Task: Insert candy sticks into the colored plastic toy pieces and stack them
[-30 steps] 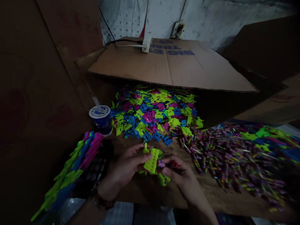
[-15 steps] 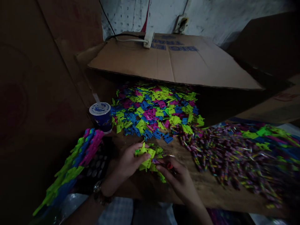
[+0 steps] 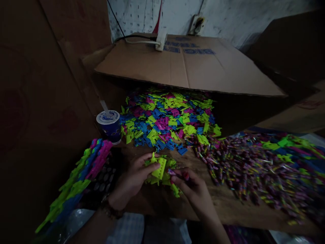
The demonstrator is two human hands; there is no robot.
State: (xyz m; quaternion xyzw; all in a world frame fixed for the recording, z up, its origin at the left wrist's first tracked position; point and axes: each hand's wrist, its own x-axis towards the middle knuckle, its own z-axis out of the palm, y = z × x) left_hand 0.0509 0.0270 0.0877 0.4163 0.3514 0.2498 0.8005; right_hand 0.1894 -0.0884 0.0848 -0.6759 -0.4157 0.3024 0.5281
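Observation:
My left hand (image 3: 138,174) pinches a yellow-green plastic piece (image 3: 159,168) with a row of small holes or bumps, thumb on its face. Close on its right, my right hand (image 3: 194,188) holds a small pink-and-purple wrapped stick, like a candy roll (image 3: 171,172), between thumb and fingers. A red bit shows between those fingers. The stick's tip points at the yellow-green piece; whether they touch I cannot tell. Under both hands lie more yellow-green pieces (image 3: 175,189) on the wooden table (image 3: 198,166).
A heap of yellow, blue and pink plastic pieces (image 3: 162,123) lies under a cardboard flap (image 3: 177,66). Many small wrapped sticks (image 3: 243,166) are piled at right. At left stand a lidded cup with a straw (image 3: 109,127) and stacked coloured pieces (image 3: 81,179) beside a black tray (image 3: 104,179).
The yellow-green piece has turned in my left hand and its holed face shows more. My right hand has shifted slightly, and the stick's tip shows more clearly.

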